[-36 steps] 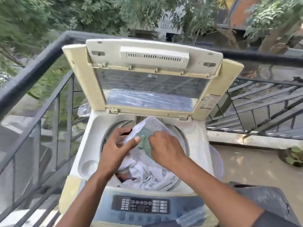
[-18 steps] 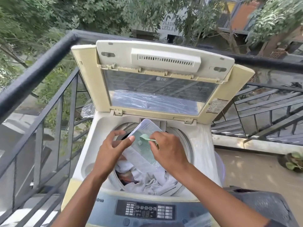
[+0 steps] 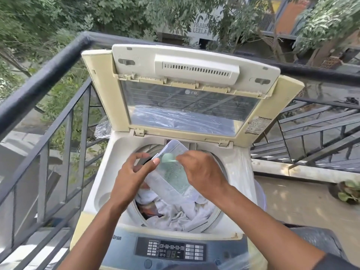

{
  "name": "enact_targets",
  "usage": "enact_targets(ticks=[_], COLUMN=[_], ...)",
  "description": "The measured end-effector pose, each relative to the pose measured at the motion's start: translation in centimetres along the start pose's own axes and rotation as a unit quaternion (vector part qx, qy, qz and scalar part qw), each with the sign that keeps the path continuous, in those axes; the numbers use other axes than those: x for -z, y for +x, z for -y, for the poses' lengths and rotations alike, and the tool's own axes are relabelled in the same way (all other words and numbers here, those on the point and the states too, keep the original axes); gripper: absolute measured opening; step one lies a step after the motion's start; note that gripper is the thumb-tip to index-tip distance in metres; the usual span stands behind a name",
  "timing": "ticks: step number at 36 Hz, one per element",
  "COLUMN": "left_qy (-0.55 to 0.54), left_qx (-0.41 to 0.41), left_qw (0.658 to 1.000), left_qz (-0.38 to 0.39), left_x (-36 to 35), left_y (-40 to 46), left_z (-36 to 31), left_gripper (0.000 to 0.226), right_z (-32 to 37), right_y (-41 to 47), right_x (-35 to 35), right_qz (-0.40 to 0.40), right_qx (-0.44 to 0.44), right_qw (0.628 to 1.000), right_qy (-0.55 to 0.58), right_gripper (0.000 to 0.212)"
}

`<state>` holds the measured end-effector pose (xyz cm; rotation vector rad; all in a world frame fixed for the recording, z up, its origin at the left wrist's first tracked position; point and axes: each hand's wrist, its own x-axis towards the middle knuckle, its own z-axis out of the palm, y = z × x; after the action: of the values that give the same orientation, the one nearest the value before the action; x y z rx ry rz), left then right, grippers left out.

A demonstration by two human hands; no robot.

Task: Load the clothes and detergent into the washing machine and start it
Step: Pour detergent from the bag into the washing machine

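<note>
Site: an outdoor balcony with a concrete floor (image 3: pixel 303 203), bounded by a dark metal railing (image 3: pixel 48 69); trees and buildings lie beyond it. A top-loading washing machine (image 3: pixel 235 168) stands against the railing, its lid (image 3: pixel 187 90) raised upright at the rear. The control panel (image 3: pixel 171 249) sits at the machine's near edge, display lit. A potted plant (image 3: pixel 348 191) rests on the floor to the right of the machine.

Drum contents: pale clothes (image 3: pixel 175 213) lie heaped inside the tub, with a darker reddish item partly visible beneath them on the left.

Hands: both forearms reach over the control panel to above the drum opening. The left hand (image 3: pixel 132 176) grips the side of a clear plastic detergent container (image 3: pixel 171 172), thumb pressed to its wall, fingers curled behind; the container is tilted, its open end toward the lid, and greenish powder is visible inside. The right hand (image 3: pixel 202 170) pinches the handle of a pale green scoop (image 3: pixel 167 158) at the container's mouth.
</note>
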<state>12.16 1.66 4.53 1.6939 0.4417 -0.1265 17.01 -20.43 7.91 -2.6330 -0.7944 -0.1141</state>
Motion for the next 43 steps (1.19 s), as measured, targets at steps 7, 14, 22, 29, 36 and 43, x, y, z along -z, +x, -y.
enact_targets(ticks=[7,14,22,29,36,43], left_qy=[0.055,0.095,0.127,0.21,0.255,0.241], left_qx=[-0.009,-0.01,0.004,0.0,-0.008,0.003], left_qw=[0.998,0.995,0.991,0.975,0.963,0.968], left_qz=[0.004,0.006,-0.039,-0.071,-0.084,-0.078], left_x=[0.0,0.2,0.2,-0.3,-0.3,0.6], left_y=[0.3,0.7,0.4,0.0,-0.5,-0.3], left_z=[-0.6,-0.6,-0.1,-0.3,-0.9,-0.1], left_gripper=[0.079,0.077,0.066,0.068,0.071,0.074], right_z=[-0.2,0.1,-0.1,0.6,0.0,-1.5], right_y=[0.7,0.2,-0.6,-0.9,-1.6,-2.2], right_x=[-0.9,-1.0,-2.3,-3.3,-4.2,-3.9], right_qz=[0.067,0.12,0.22,0.21,0.23,0.149], right_qx=[0.065,0.026,-0.067,-0.185,-0.285,-0.4], right_qw=[0.989,0.991,0.972,0.959,0.91,0.836], right_qy=[-0.114,-0.059,-0.052,0.045,0.194,0.344], right_gripper=[0.016,0.017,0.022,0.024,0.008,0.011])
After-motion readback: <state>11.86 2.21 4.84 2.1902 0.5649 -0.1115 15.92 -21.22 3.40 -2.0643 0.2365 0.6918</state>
